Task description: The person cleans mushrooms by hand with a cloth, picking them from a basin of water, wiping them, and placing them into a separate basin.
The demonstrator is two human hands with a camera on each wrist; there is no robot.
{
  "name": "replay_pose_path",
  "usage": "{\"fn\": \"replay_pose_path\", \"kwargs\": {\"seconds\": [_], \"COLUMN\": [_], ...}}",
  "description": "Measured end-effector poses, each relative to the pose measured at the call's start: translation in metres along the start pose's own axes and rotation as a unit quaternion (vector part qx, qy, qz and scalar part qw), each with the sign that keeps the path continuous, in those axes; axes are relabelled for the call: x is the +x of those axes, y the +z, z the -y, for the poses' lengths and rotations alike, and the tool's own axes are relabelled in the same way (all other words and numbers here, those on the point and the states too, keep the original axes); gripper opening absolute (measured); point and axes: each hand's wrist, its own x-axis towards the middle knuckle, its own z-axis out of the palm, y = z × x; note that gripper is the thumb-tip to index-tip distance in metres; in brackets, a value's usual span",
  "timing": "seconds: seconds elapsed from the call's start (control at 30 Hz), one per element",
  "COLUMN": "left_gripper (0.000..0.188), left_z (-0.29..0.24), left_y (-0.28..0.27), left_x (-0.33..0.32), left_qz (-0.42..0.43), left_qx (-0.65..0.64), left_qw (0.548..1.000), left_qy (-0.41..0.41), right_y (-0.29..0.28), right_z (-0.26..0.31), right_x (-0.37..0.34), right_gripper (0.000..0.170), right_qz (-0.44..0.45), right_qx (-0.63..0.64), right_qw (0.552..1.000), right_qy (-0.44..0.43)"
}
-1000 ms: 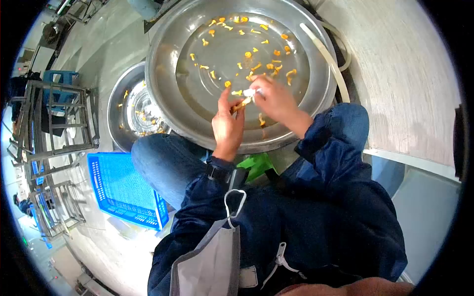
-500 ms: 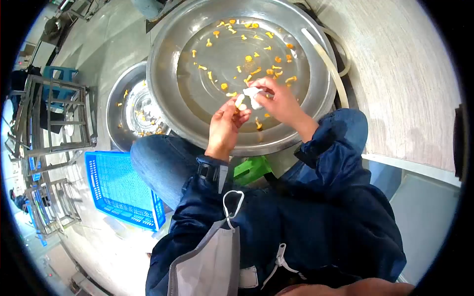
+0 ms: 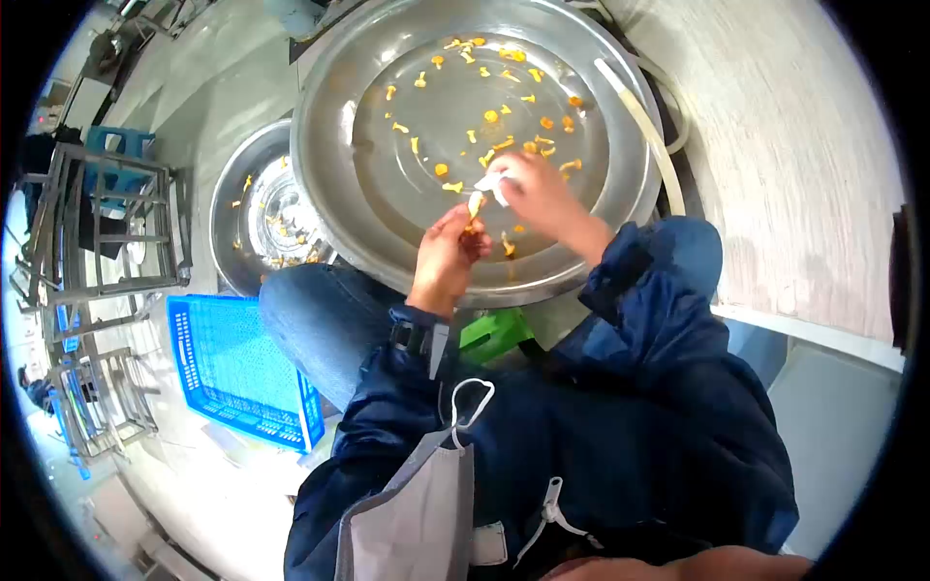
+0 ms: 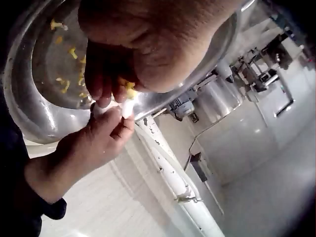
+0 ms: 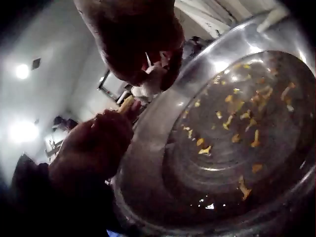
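Note:
My left hand (image 3: 446,259) pinches a small yellow mushroom (image 3: 475,204) over the near part of a wide metal basin (image 3: 325,194). The mushroom's pale end points up toward my right hand (image 3: 547,201). That hand grips a crumpled white cloth or tissue (image 3: 492,184) right at the mushroom's end. In the right wrist view the white wad (image 5: 150,84) shows between the right fingers, close above the mushroom (image 5: 127,104). In the left wrist view the yellow cap (image 4: 130,90) shows beneath the left hand. Several yellow mushrooms (image 3: 491,116) lie scattered in the basin's shallow water.
A smaller metal basin (image 3: 225,208) with mushroom pieces stands at the left. Nearer sits a blue plastic crate (image 3: 242,373) beside my leg. A pale hose (image 3: 635,111) hangs over the big basin's right rim. Metal frames (image 3: 107,232) stand at far left.
My left hand has dropped slightly and turned the mushroom more upright. The right hand with the white wad shifted away and came back to the mushroom's end.

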Motion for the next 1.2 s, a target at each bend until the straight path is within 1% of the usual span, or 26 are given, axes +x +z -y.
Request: {"fn": "replay_pose_path", "kwargs": {"seconds": [0.03,0.1,0.13,0.2,0.27,0.3,0.33,0.37,0.4,0.43,0.47,0.5,0.53,0.57,0.6,0.67,0.77,0.8,0.9,0.93,1.03,1.07,1.17,1.2], "left_gripper": [0.032,0.037,0.036,0.031,0.024,0.024,0.025,0.025,0.025,0.023,0.022,0.021,0.022,0.022,0.022,0.022,0.021,0.020,0.020,0.022,0.022,0.023,0.028,0.024], "left_z": [-0.003,-0.011,-0.008,-0.003,0.003,0.003,0.003,0.002,-0.001,-0.001,-0.002,-0.004,-0.003,0.002,0.011,0.024,0.033,0.029,0.019,0.020,0.024,0.022,0.011,0.010], "left_y": [0.002,0.009,-0.001,-0.011,-0.021,-0.023,-0.025,-0.026,-0.025,-0.026,-0.026,-0.027,-0.029,-0.035,-0.041,-0.041,-0.030,-0.024,-0.011,-0.011,-0.005,-0.001,0.013,0.008], "left_x": [-0.002,-0.004,0.001,0.010,0.018,0.021,0.023,0.026,0.029,0.031,0.034,0.038,0.042,0.047,0.053,0.059,0.064,0.065,0.055,0.051,0.037,0.033,0.022,0.020], "left_qz": [-0.020,-0.060,-0.023,-0.012,-0.006,-0.009,-0.014,-0.018,-0.041,-0.064,-0.085,-0.104,-0.145,-0.162,-0.179,-0.203,-0.192,-0.190,-0.168,-0.139,-0.097,-0.100,-0.109,-0.075], "left_qx": [-0.027,-0.084,-0.105,-0.172,-0.230,-0.260,-0.289,-0.319,-0.347,-0.344,-0.338,-0.331,-0.319,-0.312,-0.307,-0.299,-0.291,-0.300,-0.316,-0.322,-0.282,-0.292,-0.329,-0.330], "left_qw": [0.999,0.995,0.994,0.985,0.973,0.966,0.957,0.948,0.937,0.937,0.937,0.938,0.936,0.936,0.934,0.932,0.937,0.935,0.933,0.936,0.954,0.951,0.937,0.940], "left_qy": [0.002,0.006,0.023,0.015,0.012,0.008,0.005,0.003,-0.001,0.003,0.007,0.011,0.010,0.017,0.022,0.025,0.008,0.015,0.027,0.027,0.022,0.022,0.030,0.052], "right_y": [-0.001,-0.004,0.001,0.017,0.053,0.064,0.073,0.082,0.090,0.097,0.102,0.113,0.104,0.090,0.077,0.061,0.053,0.045,0.036,0.031,0.027,0.030,0.026,0.019], "right_z": [-0.015,-0.041,-0.054,-0.083,-0.132,-0.136,-0.141,-0.145,-0.150,-0.157,-0.165,-0.193,-0.170,-0.147,-0.118,-0.060,-0.016,-0.007,-0.012,0.006,0.040,0.038,0.018,0.023], "right_x": [0.006,0.016,0.016,0.011,0.007,0.012,0.016,0.015,0.009,0.000,-0.009,-0.004,0.005,0.013,0.022,0.030,0.021,0.020,0.018,0.015,-0.002,-0.009,-0.026,-0.026], "right_gripper": [0.021,0.021,0.021,0.021,0.022,0.022,0.024,0.024,0.025,0.027,0.027,0.029,0.032,0.035,0.035,0.035,0.034,0.032,0.029,0.027,0.027,0.027,0.027,0.030], "right_qz": [0.060,0.180,0.232,0.336,0.372,0.391,0.412,0.360,0.306,0.246,0.317,0.438,0.448,0.456,0.403,0.282,0.228,0.170,0.036,0.043,0.073,0.082,0.071,0.112], "right_qx": [-0.042,-0.128,-0.130,-0.131,-0.131,-0.127,-0.166,-0.213,-0.258,-0.303,-0.315,-0.132,-0.110,-0.090,-0.035,0.071,0.046,0.011,-0.056,-0.010,-0.003,-0.034,-0.033,-0.060], "right_qw": [0.996,0.967,0.957,0.929,0.919,0.912,0.896,0.907,0.914,0.917,0.893,0.889,0.886,0.879,0.906,0.940,0.973,0.984,0.997,0.995,0.997,0.996,0.997,0.990], "right_qy": [0.043,0.128,0.113,0.085,0.024,-0.006,-0.024,-0.044,-0.063,-0.080,-0.061,0.003,0.052,0.103,0.128,0.180,-0.006,-0.044,0.046,0.088,0.014,0.012,0.003,0.064]}}
